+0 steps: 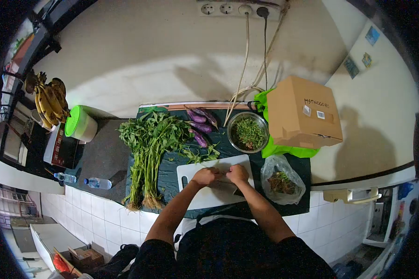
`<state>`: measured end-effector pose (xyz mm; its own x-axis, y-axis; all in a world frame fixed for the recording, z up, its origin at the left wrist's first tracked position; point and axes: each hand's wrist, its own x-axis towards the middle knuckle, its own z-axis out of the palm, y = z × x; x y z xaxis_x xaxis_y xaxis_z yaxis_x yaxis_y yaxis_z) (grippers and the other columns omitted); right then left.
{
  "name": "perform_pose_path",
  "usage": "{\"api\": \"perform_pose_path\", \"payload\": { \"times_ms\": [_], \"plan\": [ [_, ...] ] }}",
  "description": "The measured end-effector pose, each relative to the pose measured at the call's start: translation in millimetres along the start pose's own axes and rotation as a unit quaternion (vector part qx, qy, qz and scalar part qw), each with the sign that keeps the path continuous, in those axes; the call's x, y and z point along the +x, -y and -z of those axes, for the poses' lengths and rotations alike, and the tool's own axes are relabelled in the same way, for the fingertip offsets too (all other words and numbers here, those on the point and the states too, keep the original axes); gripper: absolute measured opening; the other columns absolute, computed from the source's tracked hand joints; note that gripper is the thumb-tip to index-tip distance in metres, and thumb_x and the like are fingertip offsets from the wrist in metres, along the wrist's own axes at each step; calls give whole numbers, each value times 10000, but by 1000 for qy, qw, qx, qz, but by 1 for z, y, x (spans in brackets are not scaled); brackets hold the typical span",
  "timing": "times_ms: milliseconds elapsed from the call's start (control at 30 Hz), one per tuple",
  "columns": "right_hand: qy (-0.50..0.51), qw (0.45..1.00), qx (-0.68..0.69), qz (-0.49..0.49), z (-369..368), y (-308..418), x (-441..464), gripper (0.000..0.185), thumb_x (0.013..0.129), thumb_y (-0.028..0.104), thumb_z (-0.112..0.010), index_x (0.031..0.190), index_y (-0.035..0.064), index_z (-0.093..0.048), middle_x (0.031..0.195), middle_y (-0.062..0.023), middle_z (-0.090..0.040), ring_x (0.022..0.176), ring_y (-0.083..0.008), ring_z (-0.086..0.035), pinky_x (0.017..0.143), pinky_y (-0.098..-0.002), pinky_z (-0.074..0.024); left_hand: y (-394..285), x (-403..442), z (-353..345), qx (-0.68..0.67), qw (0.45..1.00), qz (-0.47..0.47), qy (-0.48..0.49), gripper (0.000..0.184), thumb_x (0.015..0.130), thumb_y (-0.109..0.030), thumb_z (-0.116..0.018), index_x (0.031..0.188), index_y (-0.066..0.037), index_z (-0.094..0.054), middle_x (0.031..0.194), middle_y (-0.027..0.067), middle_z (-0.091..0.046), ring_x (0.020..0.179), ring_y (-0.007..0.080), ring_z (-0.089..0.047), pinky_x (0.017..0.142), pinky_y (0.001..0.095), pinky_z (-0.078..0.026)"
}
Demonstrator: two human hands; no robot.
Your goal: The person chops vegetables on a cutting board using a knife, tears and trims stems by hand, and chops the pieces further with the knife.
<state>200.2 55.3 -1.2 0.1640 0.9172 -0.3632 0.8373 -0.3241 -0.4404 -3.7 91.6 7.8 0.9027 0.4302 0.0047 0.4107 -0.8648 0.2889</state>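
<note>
Both hands are over a white cutting board. My left hand is closed, its fingers curled towards the right hand. Close beside it, my right hand is closed too. Whatever the fingers pinch is too small to make out. What looks like a knife lies on the board below the hands, partly hidden by my right forearm. Leafy green cuttings lie at the board's far edge. Beyond the right hand stands a metal bowl of chopped greens.
Left of the board lie long-stemmed leafy greens with roots. Purple eggplants are behind. A plastic bag of scraps sits right, before a cardboard box. Water bottles, a green-lidded tub and bananas are left.
</note>
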Motion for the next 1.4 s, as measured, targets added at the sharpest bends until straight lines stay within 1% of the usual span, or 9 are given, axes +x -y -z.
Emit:
{"api": "perform_pose_path", "payload": {
  "times_ms": [133,200,400,567,700,900,1000,1233,1400],
  "plan": [
    [-17,998,28,47,-7,-7,-12,227,746,257,-688,852,56,-675,858,-180,-682,812,-366,-665,699,-488,-524,-11,2,18,-39,996,41,64,325,808,-212,-555,1081,-61,-648,1004,161,-672,813,349,-663,707,452,-557],
    [-46,994,68,72,-3,-10,-33,231,773,240,-670,887,39,-662,865,-190,-676,816,-375,-659,707,-486,-521,-13,1,20,29,994,45,95,351,788,-181,-586,1136,-170,-631,1023,74,-609,925,281,-646,731,404,-558],
    [-154,941,-201,226,-9,-57,-123,243,842,190,-622,1019,24,-618,1017,-165,-595,998,-351,-589,812,-503,-485,5,-7,-20,-35,997,-7,-68,370,822,-173,-564,1170,-251,-660,1106,75,-622,950,294,-646,745,399,-563],
    [-165,925,-226,258,-13,-61,-139,426,768,195,-699,1134,22,-569,1070,-157,-558,1024,-314,-569,855,-483,-475,16,1,-21,-78,994,52,48,330,887,-313,-561,1193,-237,-661,1195,76,-612,1050,320,-615,850,428,-542],
    [-141,937,-218,234,-18,-74,-167,497,751,222,-714,1160,1,-538,1083,-162,-554,983,-326,-594,817,-461,-504,26,5,-21,-81,993,37,73,301,900,-264,-523,1154,-233,-682,1164,81,-626,1013,316,-633,853,430,-542],
    [-5,999,-33,-26,-5,-62,-246,392,859,226,-600,1123,-39,-482,933,-282,-600,906,-434,-621,758,-543,-504,30,9,-28,-123,992,13,11,263,836,-123,-576,1039,-184,-733,1076,79,-639,994,284,-634,855,407,-537],
    [-126,979,-57,147,-29,-67,-257,361,916,206,-549,1157,-52,-474,967,-283,-607,864,-449,-621,754,-536,-501,41,-1,-56,-148,984,-69,-63,300,835,-128,-583,1096,-191,-715,1084,90,-636,996,286,-630,852,405,-532],
    [-116,991,72,-13,-53,4,-181,336,999,222,-454,1109,-91,-511,893,-293,-620,819,-465,-630,741,-510,-517,17,-8,-34,-142,985,19,-95,329,844,-129,-555,1133,-183,-701,988,105,-607,947,298,-613,813,397,-522],
    [-141,989,54,12,-54,17,-167,325,1005,220,-437,1086,-83,-523,918,-289,-621,837,-442,-647,722,-482,-548,15,-9,-31,-171,980,7,-102,344,822,-109,-549,1120,-171,-708,972,101,-597,918,303,-607,795,393,-518]
  ]
}}
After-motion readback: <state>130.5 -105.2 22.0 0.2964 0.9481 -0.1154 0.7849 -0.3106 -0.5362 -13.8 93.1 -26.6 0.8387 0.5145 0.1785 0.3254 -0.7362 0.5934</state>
